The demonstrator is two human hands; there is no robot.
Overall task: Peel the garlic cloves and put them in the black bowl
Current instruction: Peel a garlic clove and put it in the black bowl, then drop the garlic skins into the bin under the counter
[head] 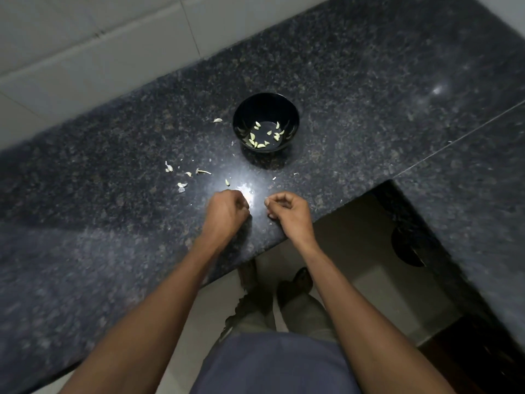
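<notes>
The fingers of the right hand are curled, with thumb and forefinger pinched on a small pale piece at their tips; whether it is a clove or a scrap of skin cannot be told. The fingers of the left hand are curled into a loose fist, knuckles up; whether they enclose anything cannot be told. The two hands are near each other but apart, above the front edge of the counter, beside a bright reflection on the stone.

Just beyond the left hand, one pale clove lies on the counter. To its left, toward the counter's left end, about five loose garlic scraps are scattered, among them a stem piece. One more pale piece lies just left of the bowl.

One black bowl stands on the counter beyond the hands, toward the back edge and well apart from them. It holds about a dozen peeled garlic cloves, most gathered at the near side of the bowl's floor. Nothing lies between the hands and the bowl but small flecks of skin.

The counter is dark speckled stone with an inside corner cut at the right front. A pale tiled wall meets its back edge. Below the front edge are the person's legs and a pale floor. No writing is legible.
</notes>
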